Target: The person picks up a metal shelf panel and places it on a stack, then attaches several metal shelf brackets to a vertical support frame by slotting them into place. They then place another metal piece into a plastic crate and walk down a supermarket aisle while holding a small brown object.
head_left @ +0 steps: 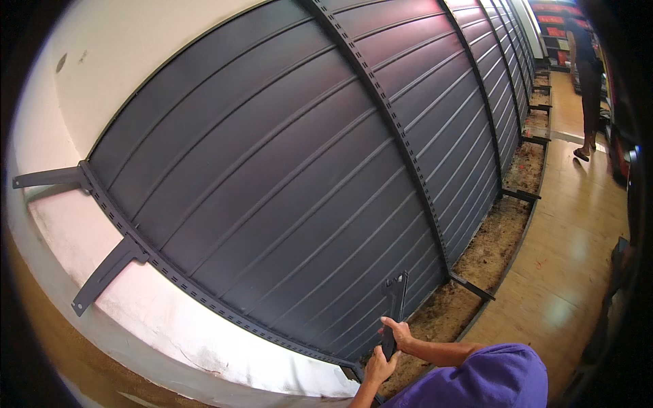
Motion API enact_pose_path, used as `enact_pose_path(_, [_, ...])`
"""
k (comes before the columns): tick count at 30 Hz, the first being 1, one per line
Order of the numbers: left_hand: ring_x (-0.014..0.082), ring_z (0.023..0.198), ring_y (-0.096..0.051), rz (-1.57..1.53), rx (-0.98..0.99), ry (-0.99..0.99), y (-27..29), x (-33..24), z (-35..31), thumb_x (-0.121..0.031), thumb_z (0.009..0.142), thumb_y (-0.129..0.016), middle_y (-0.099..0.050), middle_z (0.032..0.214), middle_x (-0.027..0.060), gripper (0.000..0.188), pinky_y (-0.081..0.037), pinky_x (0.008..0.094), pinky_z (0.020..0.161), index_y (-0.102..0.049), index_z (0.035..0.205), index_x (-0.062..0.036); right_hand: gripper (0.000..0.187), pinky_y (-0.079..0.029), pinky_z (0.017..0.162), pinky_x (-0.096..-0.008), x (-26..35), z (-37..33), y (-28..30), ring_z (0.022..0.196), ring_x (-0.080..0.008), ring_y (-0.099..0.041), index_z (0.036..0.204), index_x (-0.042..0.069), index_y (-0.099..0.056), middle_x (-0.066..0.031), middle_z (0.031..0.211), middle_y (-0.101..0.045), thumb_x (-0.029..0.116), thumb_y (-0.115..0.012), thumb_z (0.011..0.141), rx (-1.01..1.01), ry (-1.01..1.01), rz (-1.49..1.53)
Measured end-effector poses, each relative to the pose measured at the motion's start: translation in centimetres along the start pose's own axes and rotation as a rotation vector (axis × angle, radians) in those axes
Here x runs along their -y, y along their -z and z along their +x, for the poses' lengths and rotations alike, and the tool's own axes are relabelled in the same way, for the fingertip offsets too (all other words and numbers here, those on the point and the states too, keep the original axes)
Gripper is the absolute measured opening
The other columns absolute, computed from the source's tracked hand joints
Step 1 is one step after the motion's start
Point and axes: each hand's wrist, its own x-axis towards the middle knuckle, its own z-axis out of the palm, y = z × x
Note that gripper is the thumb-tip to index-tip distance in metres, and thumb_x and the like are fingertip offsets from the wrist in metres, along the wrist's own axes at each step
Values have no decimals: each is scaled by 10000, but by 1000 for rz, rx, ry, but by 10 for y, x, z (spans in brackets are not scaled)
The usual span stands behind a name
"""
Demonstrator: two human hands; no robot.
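Both my hands are closed on a dark grey metal shelf bracket, its narrow end with metal hooks pointing up and away from me. My right hand grips it around the middle. Just below, my left hand holds its lower end. The bracket is in front of the ribbed dark grey back panel of a long shelving unit. Two similar brackets, an upper one and a lower one, stick out from the slotted upright at the left.
Slotted uprights divide the panel. Along its foot runs a dirty floor strip crossed by short base legs. Wooden flooring lies to the right. A person in dark clothes stands or walks at the far right, near stocked shelves.
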Motion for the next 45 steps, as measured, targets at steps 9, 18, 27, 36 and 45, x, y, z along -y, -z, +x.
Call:
enact_pose_path(9, [379, 679, -525, -52, -216, -122, 22, -10, -6, -388, 654, -551, -538, 734, 234, 589, -415, 412, 575, -353, 1017, 32, 279, -400, 525, -288, 24, -11, -19, 542, -162, -496, 679, -26, -560, -85, 596, -529, 251, -568, 654, 175, 109, -70])
enact_pose_path(18, [353, 680, -518, -189, -349, -199, -14, 15, -6, -265, 677, -521, -526, 805, 214, 538, -411, 402, 583, -299, 1089, 1, 216, -440, 572, -345, 30, -26, -26, 610, -181, -521, 772, 20, -496, -69, 673, -527, 197, -575, 676, 351, 84, 184])
enact_pose_path(27, [326, 905, -464, 207, -169, -162, 40, 6, -25, -424, 690, -517, -442, 1025, 211, 663, -400, 394, 712, -264, 1166, -38, 157, -383, 435, -318, 4, -9, -13, 456, -139, -429, 602, 28, -455, -33, 515, -422, 99, -571, 681, 222, 67, 148])
enact_pose_path(36, [254, 781, -426, 1247, -1251, -168, 407, -61, -100, -114, 593, -611, -461, 824, 127, 357, -364, 324, 708, -452, 892, -2, 254, -337, 410, -311, -4, 23, 27, 423, -140, -370, 532, 59, -403, -34, 480, -378, 171, -592, 659, 42, 36, 68])
enact_pose_path(45, [248, 845, -461, 1647, -917, 875, 518, -49, -140, -133, 677, -519, -464, 918, 88, 211, -369, 389, 729, -521, 882, -82, 224, -340, 412, -317, -7, 31, 14, 425, -146, -380, 535, 49, -418, -38, 482, -384, 142, -571, 670, -11, 37, 61])
